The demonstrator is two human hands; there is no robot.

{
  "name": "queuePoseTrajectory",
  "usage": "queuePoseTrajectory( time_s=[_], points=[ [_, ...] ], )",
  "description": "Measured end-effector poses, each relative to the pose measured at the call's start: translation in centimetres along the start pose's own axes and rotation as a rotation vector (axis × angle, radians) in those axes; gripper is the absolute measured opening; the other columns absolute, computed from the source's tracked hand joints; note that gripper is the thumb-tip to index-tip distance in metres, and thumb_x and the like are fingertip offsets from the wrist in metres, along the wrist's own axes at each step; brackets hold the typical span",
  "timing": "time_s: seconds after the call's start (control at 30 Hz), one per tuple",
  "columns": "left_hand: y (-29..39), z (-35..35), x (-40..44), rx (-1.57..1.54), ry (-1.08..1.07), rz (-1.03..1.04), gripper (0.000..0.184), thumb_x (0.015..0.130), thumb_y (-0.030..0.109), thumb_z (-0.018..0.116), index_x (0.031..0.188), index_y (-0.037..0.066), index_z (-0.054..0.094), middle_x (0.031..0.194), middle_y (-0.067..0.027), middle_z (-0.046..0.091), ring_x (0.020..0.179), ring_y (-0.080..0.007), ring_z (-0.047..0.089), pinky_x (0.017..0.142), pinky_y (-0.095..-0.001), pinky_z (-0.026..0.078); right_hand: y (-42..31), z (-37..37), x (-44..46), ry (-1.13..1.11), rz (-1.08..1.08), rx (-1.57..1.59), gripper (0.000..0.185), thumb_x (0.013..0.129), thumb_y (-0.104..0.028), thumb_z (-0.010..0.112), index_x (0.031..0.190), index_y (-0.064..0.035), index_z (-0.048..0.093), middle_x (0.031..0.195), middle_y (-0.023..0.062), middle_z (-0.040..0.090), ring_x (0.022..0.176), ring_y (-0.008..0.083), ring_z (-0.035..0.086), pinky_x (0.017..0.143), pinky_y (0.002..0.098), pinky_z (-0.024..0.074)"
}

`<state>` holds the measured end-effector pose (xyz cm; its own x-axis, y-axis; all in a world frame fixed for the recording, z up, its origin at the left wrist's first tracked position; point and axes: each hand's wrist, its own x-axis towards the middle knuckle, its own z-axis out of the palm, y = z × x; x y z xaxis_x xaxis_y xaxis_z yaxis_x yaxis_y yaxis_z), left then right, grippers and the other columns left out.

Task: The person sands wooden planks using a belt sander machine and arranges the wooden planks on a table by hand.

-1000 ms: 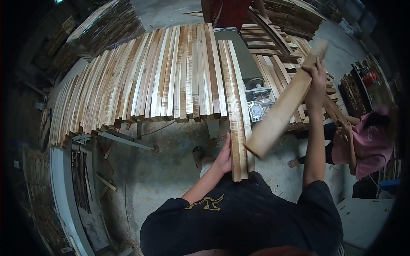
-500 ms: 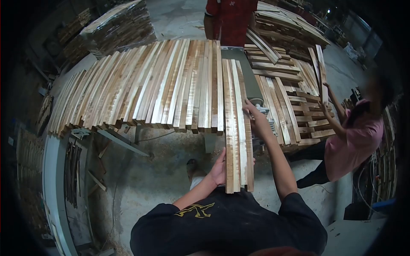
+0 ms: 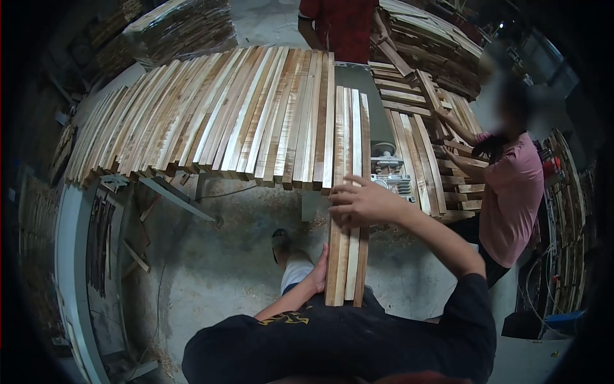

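Note:
A small bundle of wooden strips (image 3: 346,256) lies lengthwise in front of me, its near end by my shirt. My left hand (image 3: 318,274) grips the bundle's left side low down, with its fingers hidden beneath the wood. My right hand (image 3: 368,201) reaches across the top of the strips, fingers spread apart and resting over them. Just left of the bundle, a long row of wooden strips (image 3: 236,115) lies side by side on a raised support. The bundle's far end reaches beside the right end of this row.
A green conveyor belt (image 3: 361,83) and its metal roller mount (image 3: 391,176) are behind the bundle. To the right, a person in pink (image 3: 515,192) handles a strip over stacked wood (image 3: 416,160). A person in red (image 3: 348,32) stands at the far side.
My right hand has moved from the bundle's right edge to across its top. The bundle has shifted slightly left and nearer. The person in pink has lowered an upright strip toward the stack.

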<state>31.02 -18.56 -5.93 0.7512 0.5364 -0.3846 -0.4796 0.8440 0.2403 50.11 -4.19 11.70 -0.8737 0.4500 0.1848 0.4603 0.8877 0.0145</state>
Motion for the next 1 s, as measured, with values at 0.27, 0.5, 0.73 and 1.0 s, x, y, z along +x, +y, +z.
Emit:
queuePoseTrajectory(
  time_s=[0.27,0.5,0.73,1.0],
  points=[
    [0.0,0.8,-0.3,-0.226,-0.298,-0.122,0.112,0.083,0.09,0.025,0.16,0.009,0.018,0.159,-0.0275,0.026,0.147,-0.0446,0.027,0.118,-0.0567,0.028,1.0,3.3,6.3,-0.392,-0.676,-0.018,0.051,0.076,-0.069,0.067,0.068,-0.0194,0.076,0.08,-0.001,0.073,0.1,0.026,0.062,0.086,0.0389,0.0479],
    [-1.7,-0.9,0.1,-0.274,-0.323,-0.121,0.111,0.084,0.089,0.025,0.159,0.007,0.016,0.158,-0.0287,0.026,0.146,-0.0449,0.028,0.118,-0.0578,0.028,-1.4,4.5,6.0,-0.724,-0.577,0.083,0.063,0.079,-0.074,0.059,0.088,-0.013,0.073,0.078,0.0109,0.071,0.077,0.0312,0.072,0.067,0.0447,0.0562],
    [-3.2,-3.8,2.6,-0.069,-0.122,-0.129,0.09,0.092,0.075,0.039,0.149,0.005,0.038,0.14,-0.0158,0.052,0.127,-0.0341,0.054,0.108,-0.0522,0.045,-3.0,-10.4,5.1,-0.195,0.209,-0.231,0.05,0.093,-0.055,0.06,0.117,-0.0116,0.054,0.084,0.0088,0.064,0.075,0.0238,0.067,0.063,0.0354,0.0565],
    [-3.7,-4.1,3.7,-0.049,-0.208,-0.113,0.098,0.088,0.08,0.038,0.15,0.004,0.037,0.136,-0.0165,0.055,0.12,-0.0304,0.059,0.103,-0.0498,0.049,3.1,-3.5,-3.5,0.333,1.24,0.391,0.067,0.105,-0.039,0.041,0.141,0.0163,0.033,0.09,0.0261,0.068,0.079,0.0377,0.07,0.073,0.0444,0.0572]
  ],
)
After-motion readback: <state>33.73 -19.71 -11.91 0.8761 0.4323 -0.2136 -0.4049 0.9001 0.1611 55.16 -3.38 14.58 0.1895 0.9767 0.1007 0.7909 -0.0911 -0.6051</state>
